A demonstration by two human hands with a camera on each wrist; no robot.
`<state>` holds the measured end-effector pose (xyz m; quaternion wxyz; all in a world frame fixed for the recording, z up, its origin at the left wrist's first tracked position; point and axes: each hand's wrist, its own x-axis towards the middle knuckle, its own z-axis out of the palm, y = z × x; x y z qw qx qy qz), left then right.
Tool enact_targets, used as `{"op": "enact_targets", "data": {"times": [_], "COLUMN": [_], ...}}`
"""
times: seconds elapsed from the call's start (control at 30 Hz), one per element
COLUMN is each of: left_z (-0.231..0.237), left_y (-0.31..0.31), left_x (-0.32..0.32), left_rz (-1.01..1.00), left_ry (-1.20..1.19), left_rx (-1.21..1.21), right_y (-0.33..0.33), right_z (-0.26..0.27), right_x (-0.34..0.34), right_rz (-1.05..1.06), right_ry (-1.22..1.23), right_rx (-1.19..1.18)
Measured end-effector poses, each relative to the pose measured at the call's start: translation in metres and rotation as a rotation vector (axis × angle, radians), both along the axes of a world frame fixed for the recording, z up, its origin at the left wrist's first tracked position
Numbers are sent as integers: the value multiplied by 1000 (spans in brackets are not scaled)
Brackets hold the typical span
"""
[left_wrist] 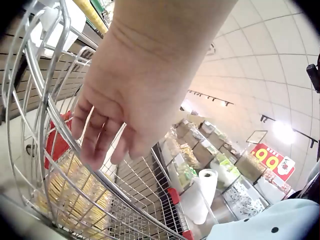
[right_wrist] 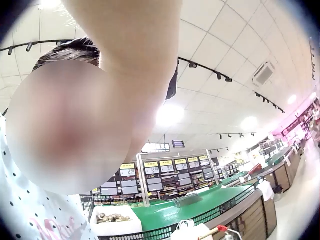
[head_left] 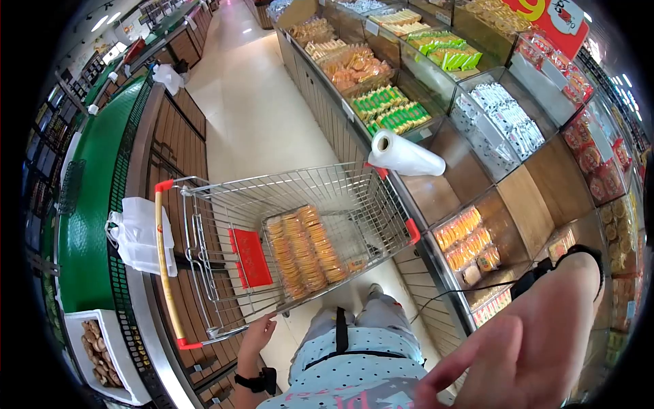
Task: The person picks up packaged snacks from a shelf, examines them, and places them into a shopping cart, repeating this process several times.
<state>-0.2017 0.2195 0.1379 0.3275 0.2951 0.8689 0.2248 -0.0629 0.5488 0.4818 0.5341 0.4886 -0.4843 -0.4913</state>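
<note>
Grip, left: the left hand point(head_left: 257, 334) holds nothing, its fingers loosely bent and a little apart; I cannot tell if they touch the cart rim beside them.
Grip, right: the right hand point(head_left: 494, 354) is raised close to the head, blurred and partly out of frame; I cannot tell how its fingers stand.
Cart: a wire shopping cart point(head_left: 413, 232) stands in front of the person, with a yellow handle point(head_left: 163, 252) and a red panel point(head_left: 251, 258).
Packs: wrapped orange-yellow packs point(head_left: 303, 252) lie in rows inside the cart, near the panel.
Bins: on the right, clear-sided bins hold more orange packs point(head_left: 463, 235), green packs point(head_left: 388, 109) and white packs point(head_left: 501, 119).
Roll: a roll of clear bags point(head_left: 412, 155) lies beside the cart's far end.
Counter: on the left, a green counter point(head_left: 102, 170) has a white crate point(head_left: 139, 392) of mushrooms point(head_left: 100, 353) at its near end.
</note>
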Motion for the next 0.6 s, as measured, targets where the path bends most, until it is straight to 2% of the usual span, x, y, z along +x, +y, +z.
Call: {"op": "enact_targets", "data": {"times": [0.1,0.13,0.23,0.33,0.37,0.43,0.47,0.5,0.53,0.57,0.6], "left_z": [-7,-7,-7,-16,-18,-21,-20,-17,-14,-12,-13], "left_y": [-13,-15,-21,-22,-21,-15,-10,-4,2,8,14], "left_x": [-7,-9,-19,-24,-25,-27,-29,-32,-36,-39,-41], "left_rz": [30,31,43,110,129,173,178,182,184,239,259], "left_ry": [-23,-31,-64,-64,-36,27,56,85,114,59,59], "left_rx": [57,49,15,51,88,152,131,105,75,58,60], "right_y": [-30,-33,-12,8,16,26,34,41,49,51,54], "right_z": [-21,-19,-53,-140,-176,-267,-328,-382,-436,-463,-498], "right_x": [-4,-7,-70,-98,-107,-125,-125,-123,-121,-123,-122], "right_rz": [-343,-427,65,-202,-387,-680,-921,-1030,-1217,-1276,-1389], "right_ry": [-110,-281,-544,-1098,-1263,-1314,-1544,-1636,-1745,-1900,-1876], "right_rx": [-77,37,-183,-946,-1186,-1736,-1978,-2111,-2105,-2224,-2251]}}
